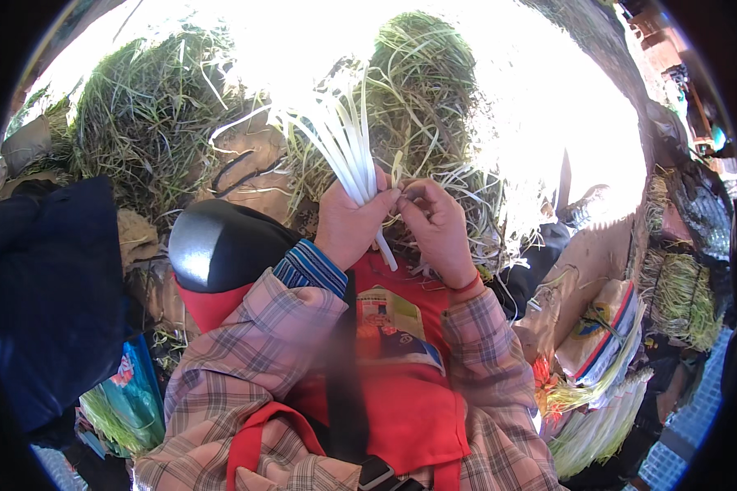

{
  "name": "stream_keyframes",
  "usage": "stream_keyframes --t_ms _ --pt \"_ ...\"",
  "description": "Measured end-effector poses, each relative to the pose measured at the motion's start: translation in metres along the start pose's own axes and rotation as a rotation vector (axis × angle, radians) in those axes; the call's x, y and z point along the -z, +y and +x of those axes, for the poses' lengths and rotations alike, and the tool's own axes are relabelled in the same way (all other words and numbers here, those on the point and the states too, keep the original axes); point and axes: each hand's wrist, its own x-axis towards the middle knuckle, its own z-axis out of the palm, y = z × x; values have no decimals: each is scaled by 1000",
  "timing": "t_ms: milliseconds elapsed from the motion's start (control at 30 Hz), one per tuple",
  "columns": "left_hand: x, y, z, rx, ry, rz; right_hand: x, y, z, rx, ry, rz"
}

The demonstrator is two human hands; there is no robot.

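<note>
My left hand [351,214] is closed around a fanned bundle of long white stalks [336,135], whose lower ends stick out below my fingers. Just right of it, my right hand [432,219] is pinched on a thin, pale yellowish strand [397,169] beside my left thumb, its fingertips at or very near the bundle. Loose green leafy plants [418,90] lie beyond my hands. My red apron [405,409] is below them.
Another heap of greens [147,106] lies back left, near dark cloth [45,303] and a black, red-sided cushioned object [217,250]. At right are bundled stalks [678,303], a striped sack [590,335] and more pale stalks [598,425]. Bright glare hides much of the background.
</note>
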Motion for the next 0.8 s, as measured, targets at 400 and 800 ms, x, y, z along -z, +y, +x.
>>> stream_keyframes --t_ms 400,800 --pt "29 13 21 2 473 -471 165 73 -87 17 203 1296" --pt "23 23 11 44 257 -385 133 39 -50 299 302 -838"
